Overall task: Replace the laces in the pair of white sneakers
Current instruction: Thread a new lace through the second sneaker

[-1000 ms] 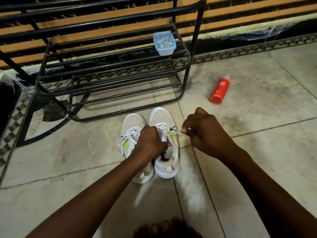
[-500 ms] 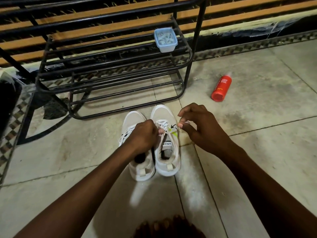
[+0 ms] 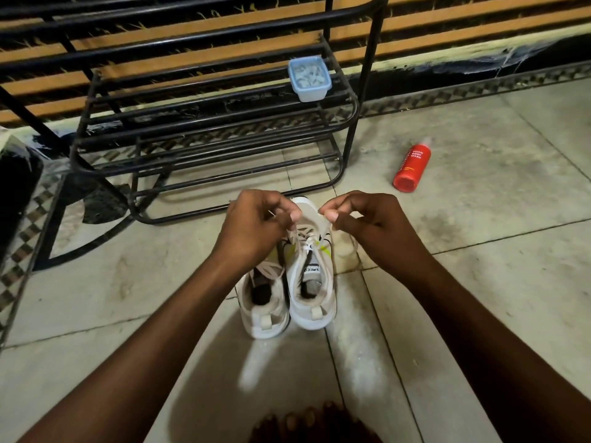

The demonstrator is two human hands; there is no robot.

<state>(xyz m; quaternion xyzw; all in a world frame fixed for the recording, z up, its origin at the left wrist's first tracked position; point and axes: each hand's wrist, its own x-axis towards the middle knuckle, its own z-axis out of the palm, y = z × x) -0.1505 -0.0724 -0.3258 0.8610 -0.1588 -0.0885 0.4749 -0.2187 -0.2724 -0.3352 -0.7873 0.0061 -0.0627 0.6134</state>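
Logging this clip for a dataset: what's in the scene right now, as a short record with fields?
left hand: pinches a lace end
right hand: pinches the other end
lace: runs from both hands down to the right sneaker
sneakers: side by side on the floor, heels toward the person
bottle: red, lying on the floor
tub: blue, on the rack

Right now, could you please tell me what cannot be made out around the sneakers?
Head view only:
- left sneaker: toe and lacing hidden by the left hand.
- lace: ends hidden in the pinches of left hand and right hand.
- tub: contents too small.
- dark object: cut off by the left edge.
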